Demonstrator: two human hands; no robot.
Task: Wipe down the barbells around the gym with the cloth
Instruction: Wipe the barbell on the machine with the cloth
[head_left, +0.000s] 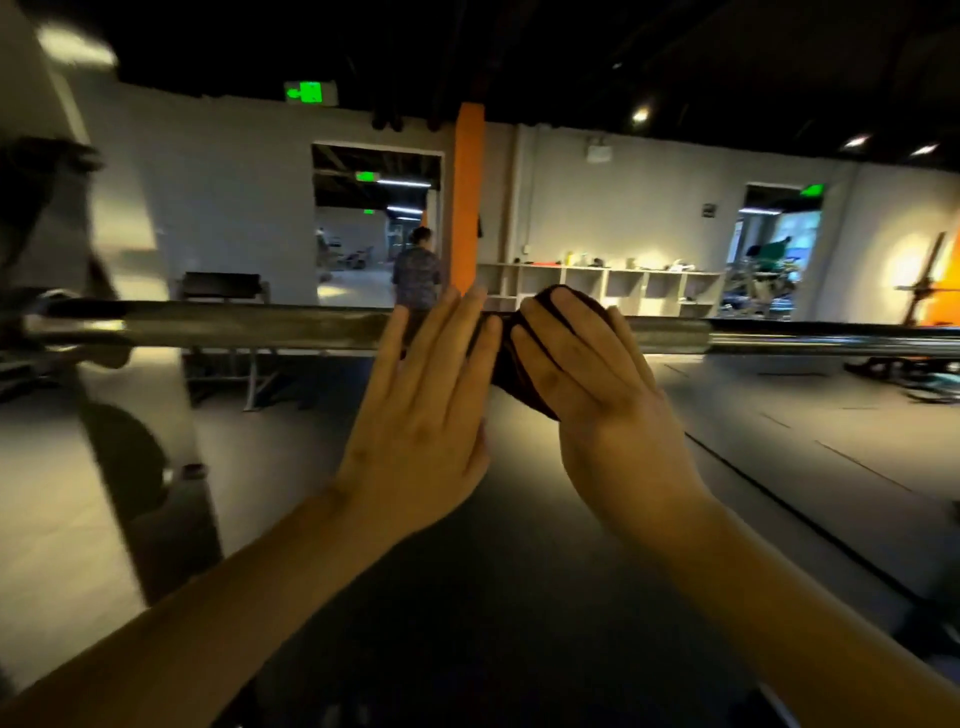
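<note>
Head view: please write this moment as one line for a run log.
step: wipe | right hand: grips dark cloth on barbell | left hand: open, fingers straight, beside cloth

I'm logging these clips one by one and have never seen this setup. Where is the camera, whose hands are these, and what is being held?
There is no machine here. One wide-angle camera sits on a person's head and looks forward and down, so the two arms coming in from below are the wearer's own. A barbell runs across the middle of the picture. The right hand curls over a dark cloth bunched on the bar. The left hand has straight fingers, lies across the bar beside the cloth and holds nothing. Behind them is a gym room with shelves, an orange pillar and another person seen from behind. The left edge is blurred.
</note>
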